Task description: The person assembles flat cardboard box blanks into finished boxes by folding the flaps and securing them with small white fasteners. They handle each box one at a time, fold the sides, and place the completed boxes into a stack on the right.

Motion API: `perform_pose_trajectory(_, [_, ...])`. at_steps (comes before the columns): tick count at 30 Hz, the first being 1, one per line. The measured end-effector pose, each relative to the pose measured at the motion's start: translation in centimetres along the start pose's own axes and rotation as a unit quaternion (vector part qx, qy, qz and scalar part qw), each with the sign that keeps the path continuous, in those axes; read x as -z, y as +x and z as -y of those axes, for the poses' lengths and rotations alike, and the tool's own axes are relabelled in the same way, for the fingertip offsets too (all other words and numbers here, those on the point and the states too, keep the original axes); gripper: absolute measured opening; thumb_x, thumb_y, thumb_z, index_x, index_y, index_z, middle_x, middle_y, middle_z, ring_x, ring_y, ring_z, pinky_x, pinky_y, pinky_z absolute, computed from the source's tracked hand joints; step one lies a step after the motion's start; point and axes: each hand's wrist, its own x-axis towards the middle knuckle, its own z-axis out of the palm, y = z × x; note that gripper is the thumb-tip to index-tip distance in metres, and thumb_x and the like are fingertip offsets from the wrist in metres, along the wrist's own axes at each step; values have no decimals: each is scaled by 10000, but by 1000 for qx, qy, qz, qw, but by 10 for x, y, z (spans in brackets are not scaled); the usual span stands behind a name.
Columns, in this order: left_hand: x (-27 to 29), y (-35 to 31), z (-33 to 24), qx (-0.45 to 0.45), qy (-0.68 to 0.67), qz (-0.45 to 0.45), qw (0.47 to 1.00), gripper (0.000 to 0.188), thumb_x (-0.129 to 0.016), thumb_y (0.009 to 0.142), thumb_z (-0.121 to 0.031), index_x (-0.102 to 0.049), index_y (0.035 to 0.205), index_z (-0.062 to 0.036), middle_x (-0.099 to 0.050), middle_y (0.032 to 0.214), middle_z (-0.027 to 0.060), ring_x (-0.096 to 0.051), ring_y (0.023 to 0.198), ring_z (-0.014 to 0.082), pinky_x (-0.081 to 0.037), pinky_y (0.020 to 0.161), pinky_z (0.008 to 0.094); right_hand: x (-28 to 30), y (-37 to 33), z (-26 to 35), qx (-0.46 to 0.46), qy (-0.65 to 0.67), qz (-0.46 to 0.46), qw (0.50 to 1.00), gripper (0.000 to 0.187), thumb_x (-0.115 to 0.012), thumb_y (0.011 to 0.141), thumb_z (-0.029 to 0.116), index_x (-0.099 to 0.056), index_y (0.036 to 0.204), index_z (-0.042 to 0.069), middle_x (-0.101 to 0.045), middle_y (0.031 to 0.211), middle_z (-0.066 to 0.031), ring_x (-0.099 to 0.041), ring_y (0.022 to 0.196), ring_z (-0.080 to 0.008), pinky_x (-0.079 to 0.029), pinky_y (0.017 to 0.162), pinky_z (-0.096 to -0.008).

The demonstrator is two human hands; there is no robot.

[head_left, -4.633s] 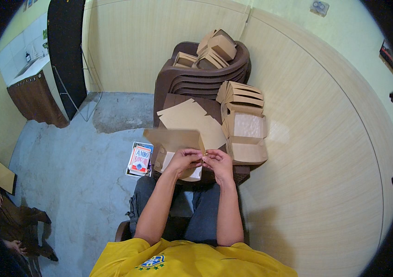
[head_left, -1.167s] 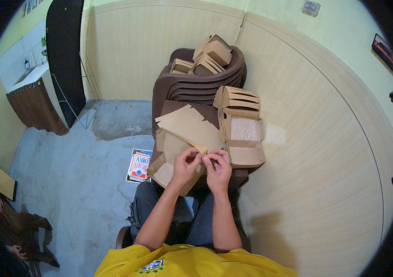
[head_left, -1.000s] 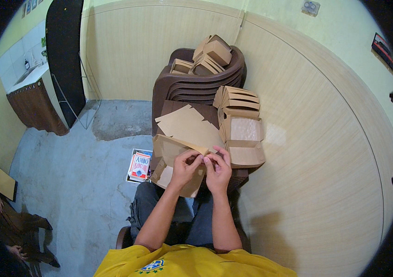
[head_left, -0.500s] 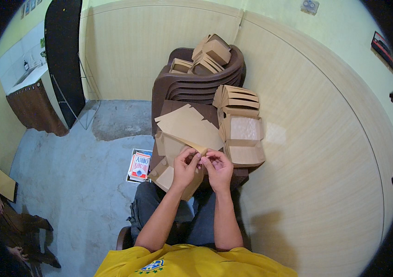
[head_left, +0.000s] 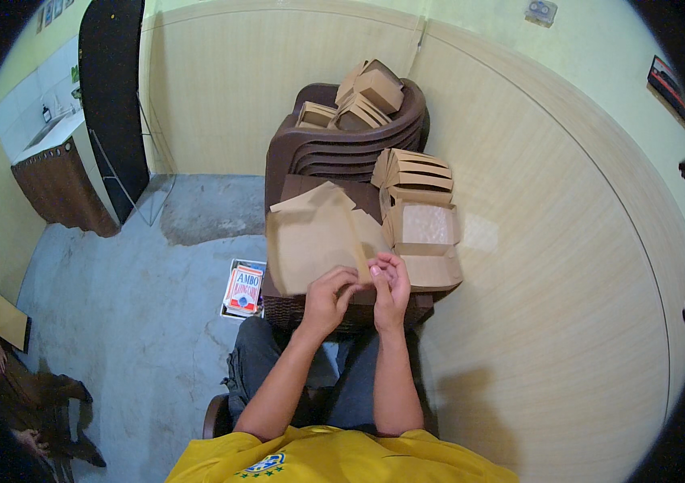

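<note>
A brown cardboard box blank (head_left: 314, 241), partly folded up along its edges, lies over the seat of a stack of brown chairs. At its near right corner my left hand (head_left: 329, 296) is closed, fingertips pinching the near edge. My right hand (head_left: 389, 288) closes on the same corner from the right, thumb and fingers bent round the card. Exactly how the flaps meet between the fingertips is hidden. Under and behind this piece another flat sheet of cardboard (head_left: 373, 235) shows.
Folded cardboard boxes (head_left: 416, 173) stand to the right, beside an open box (head_left: 427, 223). More boxes (head_left: 367, 97) sit on the stacked chairs (head_left: 342, 149). A small white container (head_left: 230, 274) holding a printed pack is on the floor at left. Another person's hand (head_left: 33, 440) shows lower left.
The cardboard piece has turned and come down flatter over the seat, its near flap no longer hanging over my lap. My hands have moved slightly apart at its near right corner.
</note>
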Motion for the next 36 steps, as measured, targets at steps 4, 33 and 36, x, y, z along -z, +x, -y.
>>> perform_pose_trajectory(4, [12, -1, 12, -40, 67, 166, 983, 143, -720, 829, 59, -740, 956, -5, -745, 954, 100, -723, 1003, 348, -566, 1063, 488, 2, 20, 3, 49, -70, -85, 993, 606, -771, 970, 86, -492, 1507, 40, -669, 1254, -139, -670, 1099, -221, -553, 959, -360])
perform_pose_trajectory(33, [-15, 27, 40, 373, -331, -83, 863, 416, -792, 1005, -156, -710, 1386, -11, -781, 1108, 66, -709, 850, 123, -582, 717, 268, -19, -8, 5, 144, -224, -12, 964, 185, -798, 885, -51, -724, 1051, -19, -667, 1206, -147, -710, 1097, -232, -709, 747, -328])
perform_pose_trajectory(36, [-18, 22, 41, 361, -345, -93, 861, 423, -769, 1026, -151, -694, 1418, -14, -783, 1120, 70, -715, 870, 128, -591, 735, 275, -19, -6, 3, 155, -220, -19, 963, 147, -824, 874, 19, -748, 999, 13, -707, 1172, -140, -743, 1041, -274, -688, 714, -343])
